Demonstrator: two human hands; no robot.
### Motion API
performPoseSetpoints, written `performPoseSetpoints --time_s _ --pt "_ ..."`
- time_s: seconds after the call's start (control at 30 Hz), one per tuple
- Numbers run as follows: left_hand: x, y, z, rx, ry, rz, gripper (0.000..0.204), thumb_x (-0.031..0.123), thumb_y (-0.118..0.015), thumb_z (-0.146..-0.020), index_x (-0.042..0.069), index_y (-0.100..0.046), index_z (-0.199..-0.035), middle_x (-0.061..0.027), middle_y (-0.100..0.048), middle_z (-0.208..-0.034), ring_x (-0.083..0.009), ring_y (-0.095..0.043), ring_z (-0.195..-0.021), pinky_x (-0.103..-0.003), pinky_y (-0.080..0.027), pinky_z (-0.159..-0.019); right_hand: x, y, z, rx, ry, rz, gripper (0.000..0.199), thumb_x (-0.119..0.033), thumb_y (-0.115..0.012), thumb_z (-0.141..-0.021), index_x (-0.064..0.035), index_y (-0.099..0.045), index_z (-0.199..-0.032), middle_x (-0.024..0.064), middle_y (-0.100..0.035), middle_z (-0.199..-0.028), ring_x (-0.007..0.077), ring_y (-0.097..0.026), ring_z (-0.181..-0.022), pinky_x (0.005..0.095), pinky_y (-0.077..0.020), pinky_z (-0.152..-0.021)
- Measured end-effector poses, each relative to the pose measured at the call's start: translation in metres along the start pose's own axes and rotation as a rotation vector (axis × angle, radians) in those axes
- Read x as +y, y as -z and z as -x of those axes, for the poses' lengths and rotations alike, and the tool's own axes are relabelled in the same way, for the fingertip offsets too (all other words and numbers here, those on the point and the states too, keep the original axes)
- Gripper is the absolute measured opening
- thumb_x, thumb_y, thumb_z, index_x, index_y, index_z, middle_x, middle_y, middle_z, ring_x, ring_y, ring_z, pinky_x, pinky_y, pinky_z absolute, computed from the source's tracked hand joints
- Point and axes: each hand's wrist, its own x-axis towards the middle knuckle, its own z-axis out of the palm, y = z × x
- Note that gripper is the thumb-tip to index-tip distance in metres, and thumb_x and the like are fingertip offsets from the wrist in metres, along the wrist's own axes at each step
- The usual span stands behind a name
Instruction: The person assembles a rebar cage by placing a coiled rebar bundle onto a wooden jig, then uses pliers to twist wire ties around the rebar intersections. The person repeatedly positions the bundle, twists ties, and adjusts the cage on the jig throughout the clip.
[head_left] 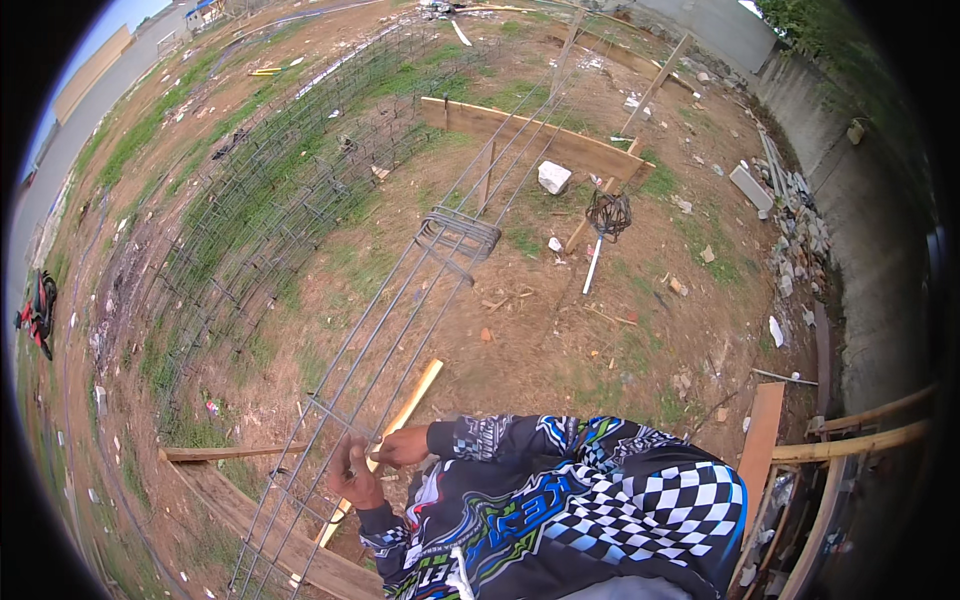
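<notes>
A long cage of steel reinforcing bars [383, 338] runs from the lower left toward the far middle, with a bundle of bent steel stirrups [458, 236] gathered on it. My left hand [355, 480] is at the near part of the cage, fingers curled together against the bars. Close beside it, my right hand [404, 447] is closed, its fingertips almost meeting the left ones at a bar. Whatever sits between the fingers is too small to make out. A pale wooden batten [412, 398] passes slantwise behind both hands.
Wooden boards [540, 138] on stakes stand across the far ground; another plank [255, 525] lies nearby. More rebar cages [270, 190] rest on grass to the left. A white block [553, 178], coiled wire [608, 212], timber framing [850, 441] and a concrete wall [870, 200] are also around.
</notes>
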Motion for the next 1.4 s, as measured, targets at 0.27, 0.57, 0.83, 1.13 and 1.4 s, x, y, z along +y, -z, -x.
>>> performPoseSetpoints --time_s 0.27,0.57,0.83,1.13,1.4 --pt "0.004 0.006 -0.016 -0.020 0.228 0.215 0.035 0.022 -0.061 -0.097 -0.006 -0.062 -0.117 -0.0139 -0.070 -0.093 -0.0176 -0.066 -0.082 -0.031 -0.051 -0.074 0.017 -0.022 0.001 0.112 -0.111 -0.160 0.062 -0.052 -0.036 -0.100 -0.0027 -0.065 -0.075 0.0136 -0.064 -0.077 0.0284 -0.061 -0.078 0.0400 -0.0464 -0.075" --pt "0.019 -0.022 -0.003 -0.140 0.134 0.079 0.033 0.024 -0.060 -0.096 -0.006 -0.063 -0.110 -0.0137 -0.070 -0.088 -0.0194 -0.068 -0.075 -0.029 -0.054 -0.066 0.035 -0.041 0.010 0.210 -0.209 -0.105 0.071 -0.058 -0.028 -0.099 -0.0030 -0.066 -0.078 0.0133 -0.063 -0.073 0.0279 -0.061 -0.071 0.0399 -0.0466 -0.069" --pt "-0.008 -0.010 -0.016 -0.055 0.706 0.714 0.041 0.036 -0.066 -0.092 0.004 -0.060 -0.117 -0.0032 -0.061 -0.080 -0.0171 -0.064 -0.069 -0.031 -0.054 -0.061 0.016 -0.033 0.033 0.183 -0.147 -0.541 0.047 -0.051 -0.051 -0.097 -0.0069 -0.061 -0.083 -0.0004 -0.045 -0.060 0.0114 -0.045 -0.055 0.0293 -0.0343 -0.050" --pt "0.003 0.014 -0.018 0.001 0.489 1.038 0.043 0.034 -0.057 -0.098 0.005 -0.052 -0.128 -0.0047 -0.067 -0.096 -0.0206 -0.066 -0.093 -0.038 -0.054 -0.086 -0.002 -0.038 0.013 0.367 -0.044 -0.939 0.029 -0.036 -0.055 -0.099 -0.0071 -0.062 -0.099 -0.0076 -0.038 -0.059 0.0039 -0.034 -0.050 0.0221 -0.0281 -0.047" --pt "0.007 0.018 -0.022 0.144 0.359 0.645 0.035 0.026 -0.058 -0.098 0.002 -0.055 -0.123 -0.0080 -0.065 -0.089 -0.0188 -0.066 -0.080 -0.033 -0.056 -0.077 -0.004 -0.039 0.000 0.391 -0.039 -0.547 0.029 -0.031 -0.057 -0.098 -0.0053 -0.063 -0.110 0.0014 -0.058 -0.076 0.0108 -0.053 -0.066 0.0280 -0.0443 -0.060"
